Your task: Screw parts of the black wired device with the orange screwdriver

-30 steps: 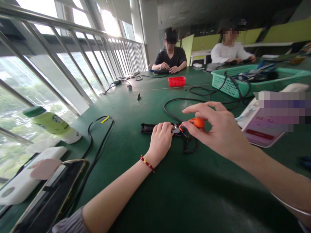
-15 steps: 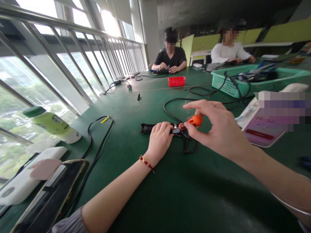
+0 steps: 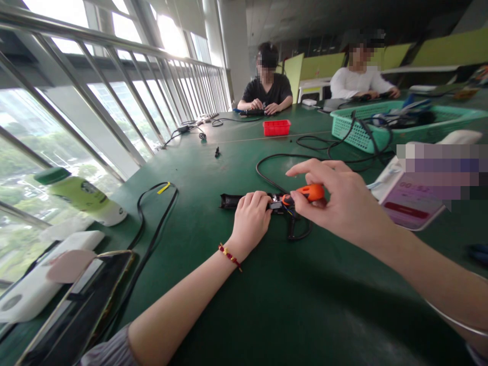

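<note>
A long black device (image 3: 231,202) with exposed inner parts and a cord lies on the green table. My left hand (image 3: 252,216) is closed around its middle and holds it against the tabletop. An orange-and-black handled screwdriver (image 3: 310,192) lies nearly level, its front end at the exposed section, just right of my left fingers. My right hand (image 3: 335,195) has its thumb against the handle and other fingers curled behind it, with the index finger raised off. The screwdriver's tip is too small to make out.
A red tray (image 3: 276,128) and a small black piece (image 3: 217,152) are farther back. Right: a green basket (image 3: 358,140) with cables and a propped phone (image 3: 412,198). Left: a bottle (image 3: 82,195), a dark phone (image 3: 80,310) and a black cable (image 3: 168,223). Two people sit opposite.
The screwdriver's handle has shifted slightly right and lies flatter between my right fingers. My left hand and the black device have stayed in place.
</note>
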The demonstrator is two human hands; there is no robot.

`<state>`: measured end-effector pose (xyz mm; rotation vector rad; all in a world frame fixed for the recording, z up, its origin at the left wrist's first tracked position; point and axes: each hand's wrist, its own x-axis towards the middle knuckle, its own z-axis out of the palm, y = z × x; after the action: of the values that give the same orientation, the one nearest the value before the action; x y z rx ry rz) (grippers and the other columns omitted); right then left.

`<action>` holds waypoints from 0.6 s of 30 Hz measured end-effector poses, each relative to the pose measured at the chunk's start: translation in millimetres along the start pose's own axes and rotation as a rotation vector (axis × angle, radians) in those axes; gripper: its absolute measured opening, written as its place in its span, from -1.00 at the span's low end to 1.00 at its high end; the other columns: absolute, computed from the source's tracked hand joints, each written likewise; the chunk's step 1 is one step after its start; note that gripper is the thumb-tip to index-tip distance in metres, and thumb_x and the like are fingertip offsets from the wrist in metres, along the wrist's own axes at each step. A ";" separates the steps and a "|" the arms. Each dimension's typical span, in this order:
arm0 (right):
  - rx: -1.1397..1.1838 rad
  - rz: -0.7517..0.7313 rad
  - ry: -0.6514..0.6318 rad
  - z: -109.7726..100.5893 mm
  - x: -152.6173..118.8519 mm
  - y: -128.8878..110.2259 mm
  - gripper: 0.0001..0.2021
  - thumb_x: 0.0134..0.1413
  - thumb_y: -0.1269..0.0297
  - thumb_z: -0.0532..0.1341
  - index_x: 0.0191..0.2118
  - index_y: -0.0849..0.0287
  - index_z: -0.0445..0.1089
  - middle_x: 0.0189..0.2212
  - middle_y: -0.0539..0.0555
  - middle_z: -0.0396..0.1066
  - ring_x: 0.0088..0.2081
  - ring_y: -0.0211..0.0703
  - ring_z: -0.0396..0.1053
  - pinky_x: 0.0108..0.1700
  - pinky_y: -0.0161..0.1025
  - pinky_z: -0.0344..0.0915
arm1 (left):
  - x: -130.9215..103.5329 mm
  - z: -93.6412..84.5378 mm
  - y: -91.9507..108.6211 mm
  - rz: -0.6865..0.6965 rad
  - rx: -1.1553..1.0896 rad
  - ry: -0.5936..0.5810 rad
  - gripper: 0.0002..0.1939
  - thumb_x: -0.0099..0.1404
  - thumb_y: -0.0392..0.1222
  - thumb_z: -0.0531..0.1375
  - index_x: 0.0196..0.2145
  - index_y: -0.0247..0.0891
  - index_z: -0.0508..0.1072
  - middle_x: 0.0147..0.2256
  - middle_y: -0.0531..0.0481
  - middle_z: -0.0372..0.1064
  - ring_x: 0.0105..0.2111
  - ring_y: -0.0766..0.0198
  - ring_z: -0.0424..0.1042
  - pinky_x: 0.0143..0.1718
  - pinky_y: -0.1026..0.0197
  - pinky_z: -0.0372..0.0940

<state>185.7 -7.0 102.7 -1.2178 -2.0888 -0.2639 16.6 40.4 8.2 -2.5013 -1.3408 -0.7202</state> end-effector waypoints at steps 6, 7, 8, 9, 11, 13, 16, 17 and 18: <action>-0.014 0.003 -0.047 -0.8 -0.1 3.1 -0.86 0.05 0.26 0.08 -0.36 0.11 0.37 -0.50 -0.01 0.43 -0.42 -0.18 0.36 -0.08 -0.12 0.23 | 0.3 0.3 0.4 -0.013 -0.011 -0.003 -0.85 0.25 -0.27 0.09 -0.19 -0.23 0.31 -0.12 -0.04 0.30 -0.13 0.17 0.24 -0.06 0.11 0.17; -0.015 0.019 -0.061 -0.8 -0.3 3.6 -0.84 0.07 0.24 0.07 -0.38 0.12 0.38 -0.52 -0.01 0.43 -0.42 -0.18 0.37 -0.09 -0.12 0.24 | 0.4 0.2 0.4 -0.013 -0.009 -0.003 -0.85 0.25 -0.27 0.09 -0.19 -0.23 0.31 -0.12 -0.04 0.30 -0.13 0.17 0.24 -0.06 0.11 0.17; -0.013 0.034 -0.074 -0.7 -0.4 4.0 -0.81 0.10 0.22 0.06 -0.38 0.12 0.38 -0.54 -0.01 0.42 -0.43 -0.18 0.37 -0.10 -0.12 0.24 | 0.4 0.1 0.4 -0.012 -0.008 -0.001 -0.84 0.24 -0.27 0.09 -0.19 -0.23 0.31 -0.12 -0.04 0.30 -0.13 0.17 0.24 -0.06 0.11 0.18; -0.012 0.046 -0.083 -0.6 -0.6 4.5 -0.78 0.12 0.19 0.05 -0.38 0.13 0.39 -0.56 -0.01 0.41 -0.44 -0.18 0.37 -0.12 -0.13 0.25 | 0.3 0.1 0.4 -0.010 -0.007 0.001 -0.84 0.24 -0.27 0.09 -0.19 -0.23 0.30 -0.13 -0.04 0.30 -0.13 0.17 0.24 -0.06 0.11 0.18; -0.011 0.055 -0.089 -0.3 -0.9 5.2 -0.74 0.14 0.14 0.04 -0.38 0.14 0.40 -0.59 -0.01 0.40 -0.46 -0.19 0.36 -0.17 -0.15 0.26 | 0.1 0.0 0.3 -0.008 -0.008 0.006 -0.83 0.23 -0.28 0.10 -0.18 -0.23 0.30 -0.13 -0.04 0.30 -0.13 0.17 0.24 -0.06 0.11 0.18; -0.013 0.059 -0.078 0.1 -1.3 5.7 -0.73 0.14 0.14 0.05 -0.39 0.14 0.41 -0.59 0.00 0.39 -0.47 -0.18 0.36 -0.22 -0.17 0.27 | -0.2 0.4 0.2 -0.009 -0.011 0.008 -0.83 0.23 -0.28 0.10 -0.18 -0.23 0.30 -0.13 -0.04 0.30 -0.13 0.17 0.24 -0.06 0.11 0.18; -0.023 0.069 -0.070 0.4 -1.9 5.7 -0.78 0.11 0.18 0.06 -0.39 0.12 0.41 -0.56 0.00 0.41 -0.42 -0.15 0.37 -0.26 -0.19 0.27 | -0.4 1.2 0.1 -0.011 -0.014 0.005 -0.84 0.24 -0.27 0.09 -0.19 -0.23 0.31 -0.13 -0.04 0.30 -0.12 0.17 0.24 -0.06 0.11 0.18; -0.027 0.074 -0.076 0.5 -2.0 5.6 -0.80 0.09 0.20 0.07 -0.38 0.11 0.41 -0.55 0.00 0.42 -0.40 -0.13 0.37 -0.27 -0.19 0.27 | -0.3 1.3 0.1 -0.012 -0.014 0.003 -0.85 0.24 -0.27 0.09 -0.19 -0.23 0.31 -0.13 -0.04 0.29 -0.12 0.17 0.24 -0.06 0.11 0.18; -0.028 0.080 -0.086 0.4 -2.1 5.5 -0.82 0.06 0.22 0.08 -0.36 0.10 0.41 -0.54 0.00 0.42 -0.39 -0.12 0.37 -0.27 -0.19 0.27 | -0.2 1.4 0.2 -0.013 -0.014 0.003 -0.85 0.24 -0.26 0.09 -0.19 -0.23 0.31 -0.13 -0.04 0.29 -0.12 0.17 0.24 -0.06 0.11 0.18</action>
<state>190.7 -5.3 100.2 -1.3480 -2.1100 -0.2079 17.1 40.7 6.9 -2.5042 -1.3566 -0.7380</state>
